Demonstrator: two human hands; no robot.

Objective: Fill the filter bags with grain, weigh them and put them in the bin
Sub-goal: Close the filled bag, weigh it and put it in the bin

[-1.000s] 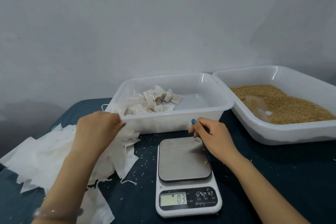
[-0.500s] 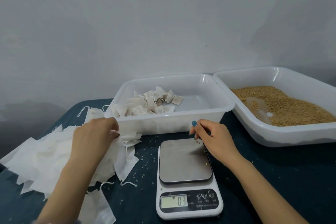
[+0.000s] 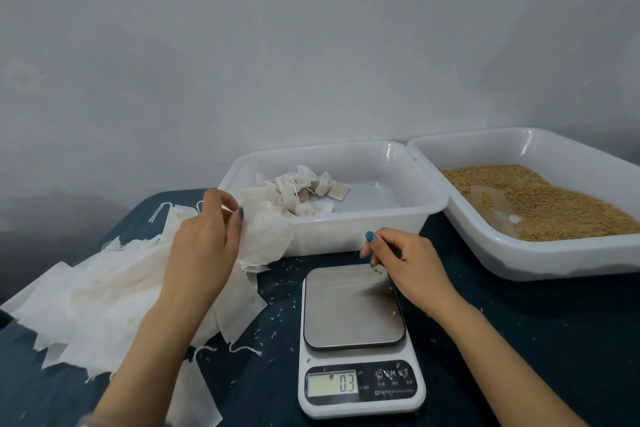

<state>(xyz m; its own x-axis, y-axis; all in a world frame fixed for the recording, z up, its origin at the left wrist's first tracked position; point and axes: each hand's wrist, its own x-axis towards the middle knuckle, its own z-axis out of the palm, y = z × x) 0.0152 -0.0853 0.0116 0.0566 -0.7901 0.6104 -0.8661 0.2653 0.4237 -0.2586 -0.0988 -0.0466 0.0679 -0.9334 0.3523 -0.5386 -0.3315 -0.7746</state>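
Both bare forearms reach forward from below. The left hand is raised, back toward the viewer, its thumb and fingers pinching a filter bag. The right hand hovers low with the wrist angled inward, its fingers curled loosely, the painted thumbnail up, gripping nothing that can be seen.

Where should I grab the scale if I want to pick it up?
Grip the scale by the long left and right edges of its white base, one hand coming in from each side. The base is a flat, narrow rectangle lying level on the table. I'd avoid the steel plate on top, and the front end holding the display and buttons.
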